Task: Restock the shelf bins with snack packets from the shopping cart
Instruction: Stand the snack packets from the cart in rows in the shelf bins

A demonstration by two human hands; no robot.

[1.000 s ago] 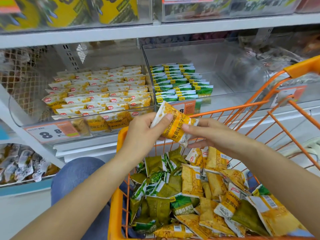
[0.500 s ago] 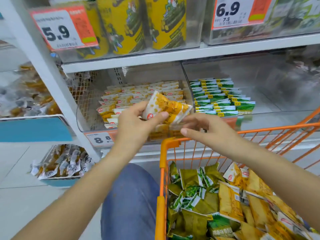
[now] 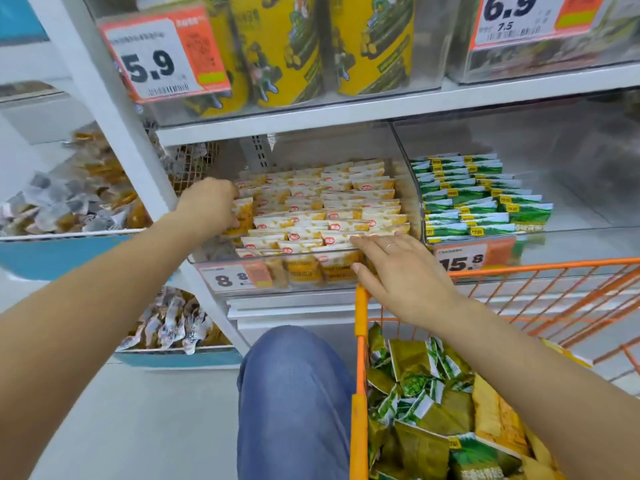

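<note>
A clear shelf bin (image 3: 221,261) holds several rows of yellow-and-white snack packets (image 3: 332,209). My left hand (image 3: 209,202) reaches into the bin's left side and grips a yellow packet (image 3: 242,211) standing at the end of the rows. My right hand (image 3: 398,268) lies over the bin's front right edge, fingers straight, fingertips touching the front packets. The orange shopping cart (image 3: 360,341) at the lower right holds several green and yellow packets (image 3: 429,403).
A neighbouring clear bin (image 3: 571,233) to the right holds green packets (image 3: 478,195). Yellow canisters (image 3: 284,46) stand on the shelf above. Blue trays of wrapped snacks (image 3: 69,202) sit to the left. My knee in blue jeans (image 3: 294,393) is beside the cart.
My left hand has carried the yellow packet from above the cart into the left side of the bin. My right hand let go of it and moved onto the front packets.
</note>
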